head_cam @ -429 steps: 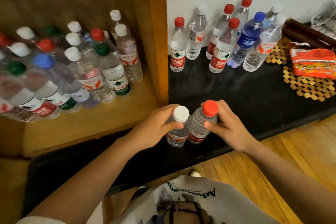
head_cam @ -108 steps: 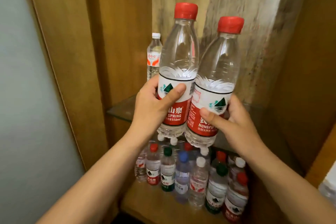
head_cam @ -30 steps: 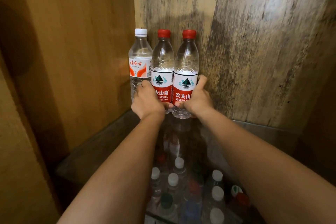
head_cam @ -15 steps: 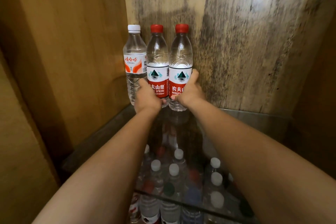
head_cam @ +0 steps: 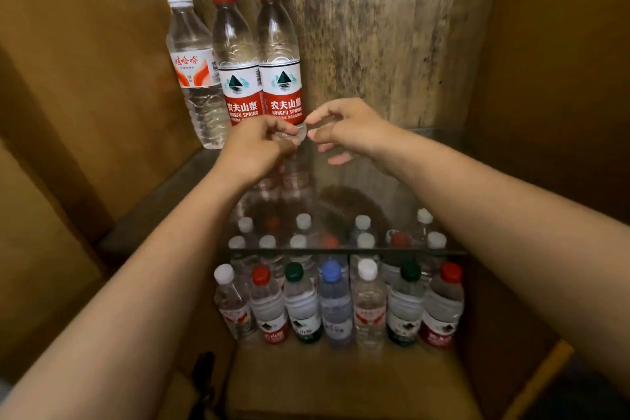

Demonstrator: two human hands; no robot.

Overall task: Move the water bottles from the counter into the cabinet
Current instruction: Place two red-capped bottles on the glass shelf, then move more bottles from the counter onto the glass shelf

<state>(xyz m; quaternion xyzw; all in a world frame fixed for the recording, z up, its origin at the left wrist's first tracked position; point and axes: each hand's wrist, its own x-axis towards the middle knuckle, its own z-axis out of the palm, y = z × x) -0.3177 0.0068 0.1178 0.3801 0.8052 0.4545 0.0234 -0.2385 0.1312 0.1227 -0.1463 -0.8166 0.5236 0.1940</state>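
Two red-capped bottles, the left one (head_cam: 238,78) and the right one (head_cam: 281,75), stood upright and touching at the back of the glass shelf (head_cam: 341,251), with a white-capped bottle (head_cam: 194,72) just beside them on the left, all close to the cabinet's rear wall (head_cam: 392,44). My left hand (head_cam: 254,150) hung in front of the bottle bases, fingers loosely curled and gripping nothing as far as I could see; my right hand (head_cam: 344,128) was likewise relaxed and empty, just clear of the right bottle. I judged the placing step done for this pair. Below the glass, rows of bottles (head_cam: 337,303) filled the lower shelf (head_cam: 341,378). The counter was out of view, so I could not tell how many bottles remained there. The next move, as I read it, called for drawing both arms out without brushing the standing pair, then turning to the counter for more
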